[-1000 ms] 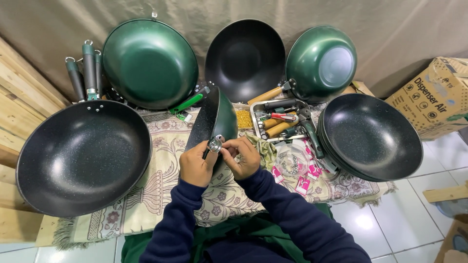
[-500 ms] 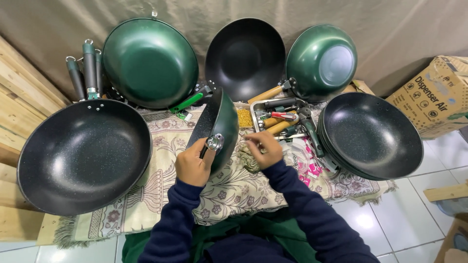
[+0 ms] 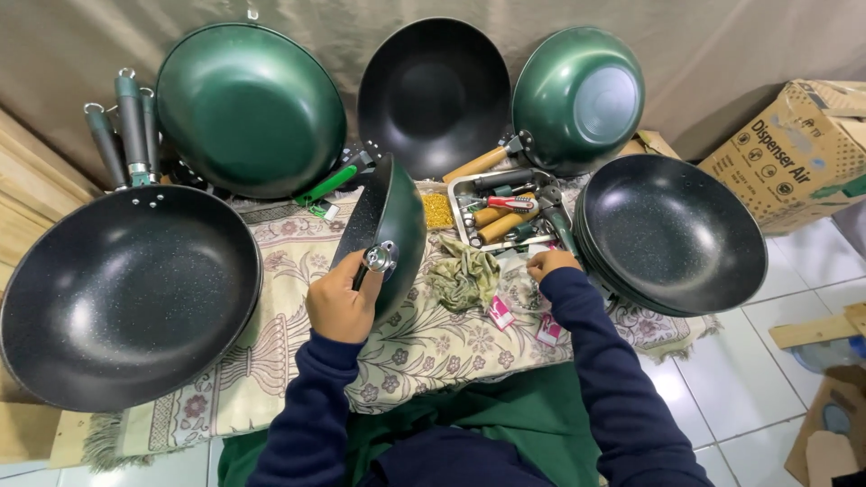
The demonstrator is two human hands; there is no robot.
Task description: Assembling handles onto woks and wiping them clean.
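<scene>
Head view. A green wok (image 3: 390,230) was held on edge on the patterned cloth (image 3: 271,361), gripped at its metal handle socket (image 3: 379,259) by the left hand (image 3: 343,302). The right hand (image 3: 548,263) was extended to the tool tray (image 3: 505,212), fingers curled beside a green-handled tool (image 3: 561,233); whether anything was grasped could not be told. Risk judged: steadied one-handed, the upright wok could roll or tip onto the crumpled rag (image 3: 465,280).

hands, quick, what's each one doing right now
Left hand: closed, holding the green pan on edge.
Right hand: by the tool tray, fingers hidden; grip cannot be told.
</scene>
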